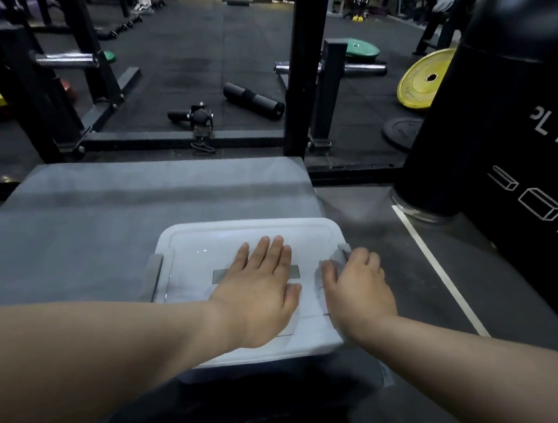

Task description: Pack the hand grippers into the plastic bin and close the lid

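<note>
Your left hand (259, 285) lies flat on the lid (198, 247) mid-frame, fingers (275, 249) straight together; right hand (360, 289) fingers curl over its right-edge latch (343, 252).

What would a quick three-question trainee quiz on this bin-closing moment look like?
1. True or false: the lid already sits on the plastic bin.
2. Pick one: the left hand is A) lying flat on the lid, B) holding a hand gripper, C) off the bin altogether.
3. Fill in: the right hand curls around the grey ___ at the lid's right edge.

Key: 1 true. 2 A. 3 latch.
</note>
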The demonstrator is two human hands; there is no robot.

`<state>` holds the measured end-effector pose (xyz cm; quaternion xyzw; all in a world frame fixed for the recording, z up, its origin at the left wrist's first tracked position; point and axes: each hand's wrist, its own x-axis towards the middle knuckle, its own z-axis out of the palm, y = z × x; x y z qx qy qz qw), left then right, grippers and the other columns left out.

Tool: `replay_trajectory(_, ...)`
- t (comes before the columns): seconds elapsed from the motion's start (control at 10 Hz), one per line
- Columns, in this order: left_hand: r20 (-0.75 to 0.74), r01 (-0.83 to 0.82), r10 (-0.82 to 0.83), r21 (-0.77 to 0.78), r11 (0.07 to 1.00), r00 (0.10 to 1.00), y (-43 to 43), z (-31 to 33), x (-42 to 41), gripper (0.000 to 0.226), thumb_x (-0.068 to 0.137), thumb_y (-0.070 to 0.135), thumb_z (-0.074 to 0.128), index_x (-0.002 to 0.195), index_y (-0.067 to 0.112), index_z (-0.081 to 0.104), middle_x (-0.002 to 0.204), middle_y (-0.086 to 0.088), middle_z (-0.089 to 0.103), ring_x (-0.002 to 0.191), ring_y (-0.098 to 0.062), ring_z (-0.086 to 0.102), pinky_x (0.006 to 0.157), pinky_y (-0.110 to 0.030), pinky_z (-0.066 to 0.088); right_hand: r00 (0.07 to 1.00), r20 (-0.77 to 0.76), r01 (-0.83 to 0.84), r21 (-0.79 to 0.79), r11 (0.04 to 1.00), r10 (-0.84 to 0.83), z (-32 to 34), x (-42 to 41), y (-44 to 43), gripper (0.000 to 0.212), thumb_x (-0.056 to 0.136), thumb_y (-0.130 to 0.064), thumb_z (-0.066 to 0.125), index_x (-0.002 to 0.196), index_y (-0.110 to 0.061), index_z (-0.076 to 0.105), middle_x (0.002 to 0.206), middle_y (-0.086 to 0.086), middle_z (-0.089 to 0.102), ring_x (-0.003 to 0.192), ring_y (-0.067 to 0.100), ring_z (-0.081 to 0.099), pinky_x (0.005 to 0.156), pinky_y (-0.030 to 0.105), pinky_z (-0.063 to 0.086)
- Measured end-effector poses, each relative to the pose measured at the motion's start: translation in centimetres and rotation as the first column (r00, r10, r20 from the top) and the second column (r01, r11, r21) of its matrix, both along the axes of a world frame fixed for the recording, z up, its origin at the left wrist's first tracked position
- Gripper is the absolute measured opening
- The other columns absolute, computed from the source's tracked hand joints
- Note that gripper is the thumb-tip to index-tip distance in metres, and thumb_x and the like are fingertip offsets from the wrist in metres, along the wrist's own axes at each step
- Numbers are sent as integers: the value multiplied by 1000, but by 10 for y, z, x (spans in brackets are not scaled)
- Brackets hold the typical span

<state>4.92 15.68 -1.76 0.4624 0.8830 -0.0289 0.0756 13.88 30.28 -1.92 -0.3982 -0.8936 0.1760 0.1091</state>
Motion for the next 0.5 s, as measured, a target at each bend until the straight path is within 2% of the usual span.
replay_trajectory(0.1,26,18,-18,-9,1000,1000,-3,3,-1,67,102,48,7,157,14,-9,164,-3,-20,150,-21,-21,122,-46,-6,997,79,-30,80,996,23,1,-1,-6,48,98,-48,32,124,-8,41,126,13,47,112,30,52,88,43,48)
replay_trajectory(0.2,35,93,-91,-38,995,995,-19,6,0,65,103,49,9,157,18,-13,163,1,-23,149,-19,-24,122,-46,-9,970,228,-131,221,966,80,4,1,-6,51,100,-46,28,128,-4,40,128,16,48,111,32,54,87,40,46)
replay_trajectory(0.3,29,164,-162,-88,982,986,-43,14,5,65,103,51,8,155,22,-17,161,4,-28,147,-20,-27,121,-46,-12,892,427,-283,264,922,151,13,10,-4,63,101,-48,22,140,1,34,136,20,46,117,34,53,91,40,42)
replay_trajectory(0.4,2,202,-203,-87,975,979,-78,7,11,69,96,58,-3,157,27,-10,162,6,-24,150,-24,-18,120,-51,-9,803,534,-449,253,857,263,30,19,-4,64,97,-41,13,142,-2,35,137,24,45,115,36,54,86,45,43)
replay_trajectory(0.5,-208,158,-177,-104,982,962,-118,-11,16,48,105,48,21,150,37,32,166,-3,6,134,-19,50,101,-54,44,756,564,-570,318,758,332,33,39,-17,41,69,-31,77,106,-13,73,96,24,65,78,39,68,61,55,54)
